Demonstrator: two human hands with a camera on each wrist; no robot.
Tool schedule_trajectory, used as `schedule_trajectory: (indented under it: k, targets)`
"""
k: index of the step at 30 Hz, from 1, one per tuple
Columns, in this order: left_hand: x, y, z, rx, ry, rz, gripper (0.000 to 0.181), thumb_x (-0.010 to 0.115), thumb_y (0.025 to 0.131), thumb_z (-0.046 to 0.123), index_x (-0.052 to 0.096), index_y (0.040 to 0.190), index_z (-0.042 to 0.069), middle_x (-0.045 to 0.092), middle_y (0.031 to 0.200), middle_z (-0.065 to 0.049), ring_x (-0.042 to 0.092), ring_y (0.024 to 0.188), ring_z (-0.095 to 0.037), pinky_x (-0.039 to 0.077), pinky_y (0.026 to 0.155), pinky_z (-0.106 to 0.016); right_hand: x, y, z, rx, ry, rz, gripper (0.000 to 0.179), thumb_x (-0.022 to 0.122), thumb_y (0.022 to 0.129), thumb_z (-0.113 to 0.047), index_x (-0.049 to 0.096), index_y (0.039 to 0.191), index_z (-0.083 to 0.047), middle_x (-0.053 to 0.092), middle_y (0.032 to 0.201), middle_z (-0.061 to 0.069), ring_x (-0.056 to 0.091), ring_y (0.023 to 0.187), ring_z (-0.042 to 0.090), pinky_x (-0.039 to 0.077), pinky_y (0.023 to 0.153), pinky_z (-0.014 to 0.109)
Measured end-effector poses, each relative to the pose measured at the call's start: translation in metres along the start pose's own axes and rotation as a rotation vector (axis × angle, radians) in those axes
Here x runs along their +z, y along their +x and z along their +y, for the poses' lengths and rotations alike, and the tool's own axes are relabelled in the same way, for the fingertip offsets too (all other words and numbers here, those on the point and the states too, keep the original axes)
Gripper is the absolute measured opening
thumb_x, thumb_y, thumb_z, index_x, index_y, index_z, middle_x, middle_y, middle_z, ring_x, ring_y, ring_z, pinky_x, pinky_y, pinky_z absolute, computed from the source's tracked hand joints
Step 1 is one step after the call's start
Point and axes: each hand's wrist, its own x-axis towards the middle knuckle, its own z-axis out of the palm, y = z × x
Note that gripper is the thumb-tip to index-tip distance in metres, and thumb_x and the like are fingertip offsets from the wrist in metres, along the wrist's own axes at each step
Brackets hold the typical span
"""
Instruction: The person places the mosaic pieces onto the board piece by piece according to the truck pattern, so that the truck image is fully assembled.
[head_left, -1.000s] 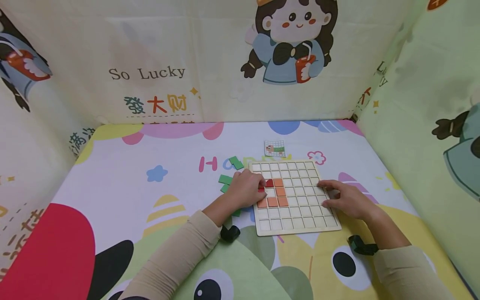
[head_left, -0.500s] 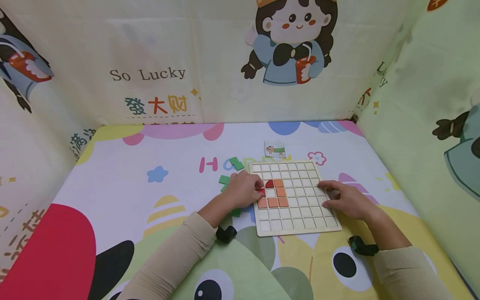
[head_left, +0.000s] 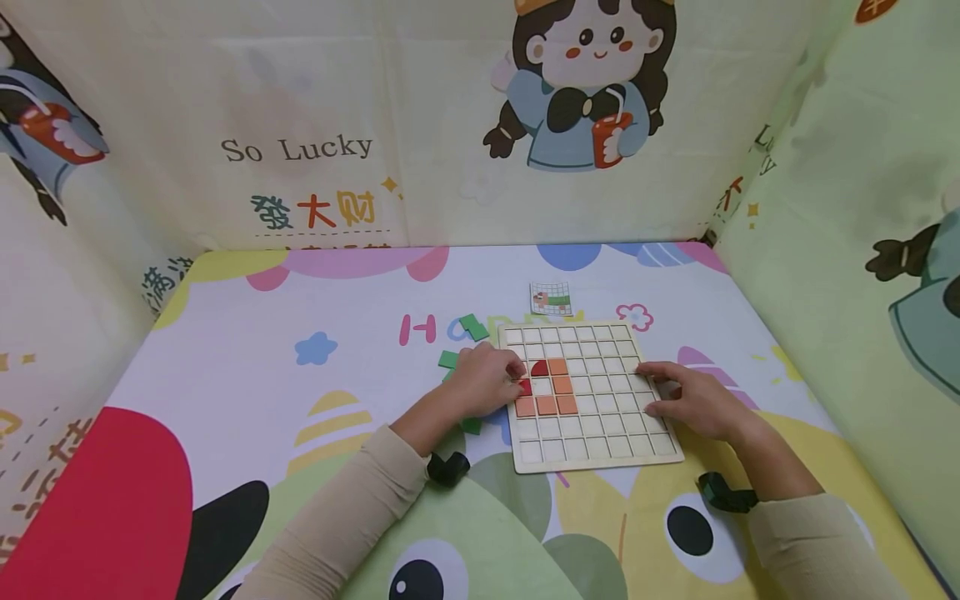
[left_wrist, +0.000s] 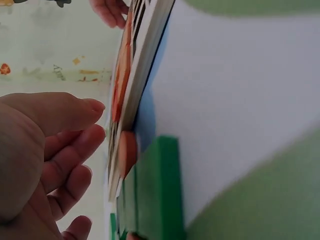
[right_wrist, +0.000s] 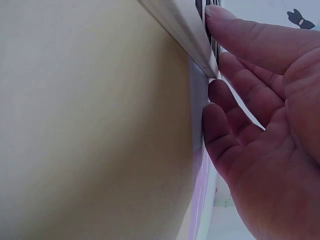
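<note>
A pale gridded board [head_left: 592,425] lies on the table between both hands. Orange square tiles [head_left: 546,405] sit in several of its cells, with a red rounded tile [head_left: 539,367] above them. My left hand [head_left: 483,377] hovers at the board's left edge beside another red tile [head_left: 526,387], which it partly hides. In the left wrist view its thumb and fingers are loosely bent, with nothing visible between them. My right hand [head_left: 693,397] rests on the board's right edge, and in the right wrist view the thumb [right_wrist: 250,37] lies over the top face.
Green tiles [head_left: 473,327] lie left of the board, some partly behind my left hand. A brown-orange piece [left_wrist: 127,152] stands near them in the left wrist view. Behind the board lies a small printed pattern card [head_left: 551,298]. Printed cloth walls surround the table.
My left hand has drawn slightly left, off the red tile at the board's left edge, and more of that tile shows. My right hand stays in place at the right edge.
</note>
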Motion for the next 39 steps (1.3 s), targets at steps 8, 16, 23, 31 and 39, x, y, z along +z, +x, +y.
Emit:
schedule_trajectory:
  k: [8,16,23,31,39]
  targets:
    - [-0.018,-0.004,-0.014,-0.026,-0.016,0.014,0.029,0.07,0.091,0.023,0.071,0.119,0.017,0.068,0.113,0.004,0.051,0.114,-0.021,0.039,0.097,-0.046,0.0,-0.001,0.001,-0.015,-0.003,0.006,0.06,0.079,0.087,-0.019,0.055,0.139,-0.005,0.059,0.126,0.023,0.064,0.091,0.028,0.051,0.078,0.037]
    - [-0.026,-0.006,-0.031,-0.047,-0.015,0.015,0.03,0.072,0.092,0.021,0.07,0.122,0.014,0.067,0.115,0.001,0.051,0.113,-0.021,0.047,0.093,-0.04,0.0,0.0,0.002,-0.008,0.003,0.003,0.061,0.079,0.087,-0.019,0.054,0.14,-0.004,0.059,0.127,0.022,0.062,0.091,0.027,0.051,0.077,0.036]
    - [-0.029,-0.006,-0.044,-0.075,-0.015,0.016,0.024,0.071,0.093,0.02,0.072,0.117,0.014,0.068,0.112,0.002,0.051,0.108,-0.022,0.042,0.093,-0.042,0.0,0.0,0.0,-0.003,0.003,0.003,0.06,0.079,0.087,-0.019,0.055,0.14,-0.005,0.059,0.127,0.022,0.062,0.09,0.027,0.051,0.077,0.038]
    - [-0.028,-0.005,-0.048,-0.061,0.018,0.006,0.021,0.071,0.091,0.014,0.074,0.112,0.015,0.07,0.107,0.004,0.052,0.105,-0.022,0.039,0.093,-0.044,-0.001,0.0,-0.001,-0.001,0.002,-0.001,0.06,0.078,0.087,-0.02,0.054,0.14,-0.005,0.059,0.127,0.023,0.063,0.091,0.028,0.05,0.078,0.04]
    - [-0.025,-0.002,-0.046,-0.09,0.027,-0.031,0.023,0.066,0.091,0.008,0.074,0.111,0.015,0.069,0.105,0.004,0.05,0.109,-0.023,0.037,0.095,-0.047,-0.001,0.0,0.001,-0.002,0.006,-0.005,0.06,0.078,0.087,-0.02,0.054,0.14,-0.005,0.059,0.126,0.022,0.063,0.093,0.029,0.05,0.079,0.04]
